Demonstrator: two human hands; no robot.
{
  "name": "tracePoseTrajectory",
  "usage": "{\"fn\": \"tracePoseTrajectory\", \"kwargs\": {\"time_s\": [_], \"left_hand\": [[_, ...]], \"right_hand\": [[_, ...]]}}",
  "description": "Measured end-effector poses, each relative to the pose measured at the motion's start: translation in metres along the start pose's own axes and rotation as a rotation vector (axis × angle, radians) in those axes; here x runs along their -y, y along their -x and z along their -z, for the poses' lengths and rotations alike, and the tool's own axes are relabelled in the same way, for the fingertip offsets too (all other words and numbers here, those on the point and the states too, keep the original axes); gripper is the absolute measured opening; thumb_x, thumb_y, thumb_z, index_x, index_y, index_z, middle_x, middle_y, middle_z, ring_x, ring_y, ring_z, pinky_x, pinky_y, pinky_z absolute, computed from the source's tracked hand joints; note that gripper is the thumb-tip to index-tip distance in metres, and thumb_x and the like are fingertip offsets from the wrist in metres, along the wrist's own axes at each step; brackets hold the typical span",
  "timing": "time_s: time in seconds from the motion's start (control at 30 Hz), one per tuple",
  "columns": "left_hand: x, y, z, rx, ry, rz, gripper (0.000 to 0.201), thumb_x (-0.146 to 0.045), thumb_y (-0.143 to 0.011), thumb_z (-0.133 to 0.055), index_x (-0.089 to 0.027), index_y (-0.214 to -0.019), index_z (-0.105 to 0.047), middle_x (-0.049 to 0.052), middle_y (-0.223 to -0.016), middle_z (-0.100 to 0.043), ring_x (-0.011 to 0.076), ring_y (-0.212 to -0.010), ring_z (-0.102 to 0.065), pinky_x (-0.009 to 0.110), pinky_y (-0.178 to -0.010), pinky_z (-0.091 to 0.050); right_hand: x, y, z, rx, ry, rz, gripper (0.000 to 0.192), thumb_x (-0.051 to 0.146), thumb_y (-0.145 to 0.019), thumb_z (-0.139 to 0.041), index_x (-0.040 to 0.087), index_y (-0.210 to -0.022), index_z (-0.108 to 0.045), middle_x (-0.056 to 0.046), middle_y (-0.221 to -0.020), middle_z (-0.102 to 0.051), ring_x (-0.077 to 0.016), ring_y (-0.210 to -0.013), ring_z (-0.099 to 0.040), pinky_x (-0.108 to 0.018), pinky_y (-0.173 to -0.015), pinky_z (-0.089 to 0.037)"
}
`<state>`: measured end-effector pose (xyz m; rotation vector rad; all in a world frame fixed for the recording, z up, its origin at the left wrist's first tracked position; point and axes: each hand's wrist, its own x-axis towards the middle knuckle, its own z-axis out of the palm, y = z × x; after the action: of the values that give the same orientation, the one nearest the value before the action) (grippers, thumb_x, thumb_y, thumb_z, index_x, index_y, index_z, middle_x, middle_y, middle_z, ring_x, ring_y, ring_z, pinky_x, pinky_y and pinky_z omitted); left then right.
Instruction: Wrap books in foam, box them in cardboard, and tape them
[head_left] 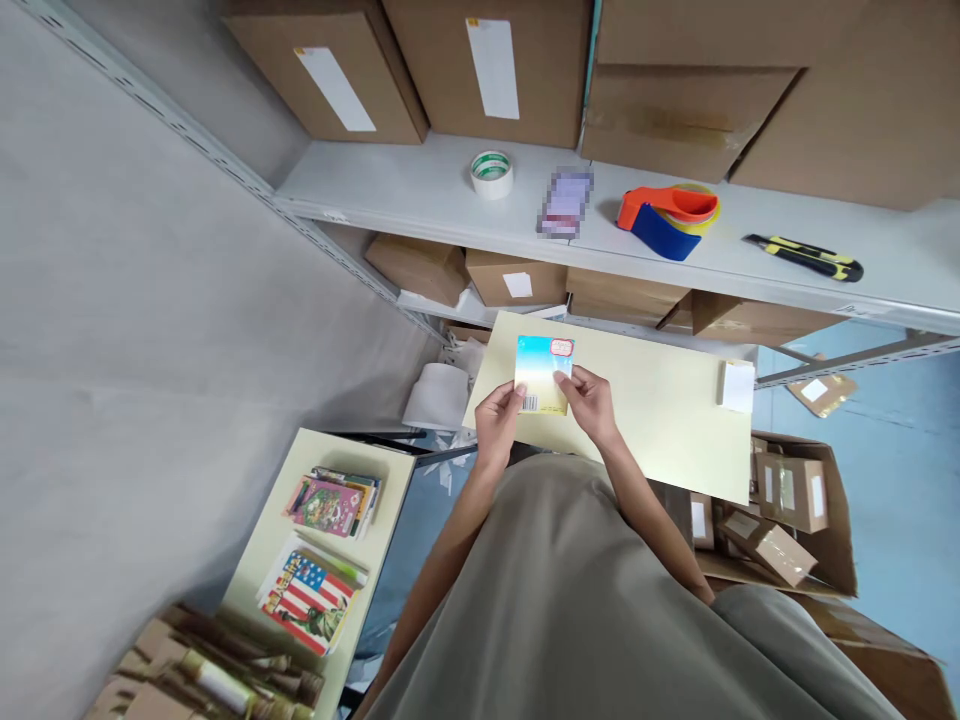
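Left hand (496, 418) and right hand (591, 400) raised close together, each grip pinched closed, forearms bent inward

Small item (565, 203) on shelf (420, 190), between tape roll (492, 173) and tape dispenser (667, 219), blurred out, unidentifiable; print on card (544, 374) too small to read, lower corners covered by fingers; boxes (675, 60) above shelf cut by top edge; books (309, 598) below shelf, titles illegible.

Head-worn view, steeply down, near
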<state>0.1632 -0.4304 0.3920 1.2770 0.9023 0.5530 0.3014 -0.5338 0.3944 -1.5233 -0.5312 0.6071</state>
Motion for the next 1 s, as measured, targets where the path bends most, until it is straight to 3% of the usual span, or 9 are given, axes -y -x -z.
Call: {"fn": "tracePoseTrajectory", "kwargs": {"time_s": [0.1, 0.2, 0.3, 0.4, 0.57, 0.7, 0.83, 0.93, 1.0], "left_hand": [[-0.007, 0.004, -0.002, -0.039, -0.077, -0.075, 0.057, -0.073, -0.093, -0.083, -0.018, -0.107, -0.088, 0.007, -0.102, -0.087, 0.0257, -0.097, -0.080, 0.033, -0.089, -0.063], [-0.013, 0.006, -0.005, -0.097, -0.090, -0.124, 0.054, -0.070, -0.096, -0.081, -0.018, -0.106, -0.090, 0.007, -0.103, -0.088, 0.0260, -0.095, -0.080, 0.033, -0.086, -0.062], [-0.017, 0.003, -0.006, -0.201, -0.065, -0.140, 0.051, -0.068, -0.095, -0.084, -0.019, -0.108, -0.091, 0.009, -0.108, -0.089, 0.0279, -0.098, -0.082, 0.036, -0.090, -0.064], [-0.019, 0.002, -0.005, -0.269, -0.061, -0.166, 0.046, -0.064, -0.097, -0.084, -0.021, -0.113, -0.092, 0.009, -0.117, -0.090, 0.0313, -0.109, -0.083, 0.042, -0.102, -0.066], [-0.019, 0.009, -0.013, -0.157, -0.184, -0.315, 0.032, -0.054, -0.105, -0.078, -0.030, -0.121, -0.092, 0.009, -0.130, -0.087, 0.0332, -0.130, -0.080, 0.049, -0.121, -0.061], [-0.017, 0.007, -0.014, -0.036, -0.248, -0.407, 0.040, -0.056, -0.102, -0.082, -0.030, -0.132, -0.088, 0.012, -0.148, -0.080, 0.0348, -0.146, -0.072, 0.055, -0.133, -0.052], [-0.013, -0.006, -0.004, -0.151, -0.114, -0.179, 0.059, -0.071, -0.100, -0.080, -0.024, -0.135, -0.083, 0.015, -0.149, -0.079, 0.0371, -0.148, -0.070, 0.051, -0.124, -0.058], [-0.007, -0.014, 0.000, -0.073, 0.081, 0.070, 0.068, -0.083, -0.091, -0.081, -0.018, -0.112, -0.087, 0.016, -0.123, -0.087, 0.0352, -0.124, -0.081, 0.046, -0.107, -0.066], [-0.004, -0.017, 0.000, -0.058, 0.150, 0.127, 0.069, -0.083, -0.082, -0.089, -0.017, -0.104, -0.087, 0.016, -0.116, -0.087, 0.0319, -0.115, -0.083, 0.043, -0.103, -0.067]], "right_hand": [[-0.005, -0.004, -0.002, -0.008, 0.027, -0.015, 0.068, 0.090, -0.093, -0.070, 0.025, -0.075, -0.058, 0.005, -0.063, -0.049, -0.0128, -0.058, -0.042, -0.028, -0.053, -0.036], [-0.008, -0.008, -0.006, -0.025, 0.052, -0.021, 0.062, 0.085, -0.097, -0.069, 0.024, -0.088, -0.072, 0.000, -0.072, -0.067, -0.0186, -0.066, -0.063, -0.031, -0.059, -0.052], [-0.005, -0.008, -0.008, -0.149, 0.154, 0.037, 0.054, 0.075, -0.101, -0.070, 0.027, -0.121, -0.084, -0.010, -0.115, -0.087, -0.0324, -0.109, -0.083, -0.046, -0.093, -0.070], [0.001, -0.004, -0.016, -0.215, 0.237, 0.099, 0.052, 0.069, -0.103, -0.073, 0.032, -0.138, -0.084, -0.010, -0.145, -0.082, -0.0384, -0.134, -0.079, -0.059, -0.117, -0.066], [0.005, 0.001, -0.038, -0.085, 0.084, 0.030, 0.050, 0.066, -0.096, -0.084, 0.030, -0.130, -0.087, -0.006, -0.126, -0.089, -0.0354, -0.116, -0.086, -0.054, -0.109, -0.071], [0.006, -0.008, -0.034, -0.090, 0.018, 0.017, 0.047, 0.069, -0.102, -0.072, 0.026, -0.114, -0.089, -0.003, -0.101, -0.088, -0.0281, -0.096, -0.084, -0.042, -0.092, -0.071], [0.003, -0.018, -0.018, -0.102, -0.075, -0.021, 0.056, 0.077, -0.096, -0.075, 0.023, -0.105, -0.087, -0.003, -0.086, -0.082, -0.0236, -0.078, -0.075, -0.036, -0.074, -0.065], [-0.003, -0.022, -0.011, -0.076, -0.136, -0.055, 0.058, 0.080, -0.092, -0.079, 0.023, -0.104, -0.086, -0.005, -0.094, -0.084, -0.0248, -0.081, -0.077, -0.037, -0.074, -0.065], [-0.006, -0.023, -0.010, -0.055, -0.152, -0.072, 0.059, 0.080, -0.092, -0.079, 0.023, -0.104, -0.086, -0.006, -0.097, -0.086, -0.0265, -0.085, -0.079, -0.039, -0.076, -0.068]]}}
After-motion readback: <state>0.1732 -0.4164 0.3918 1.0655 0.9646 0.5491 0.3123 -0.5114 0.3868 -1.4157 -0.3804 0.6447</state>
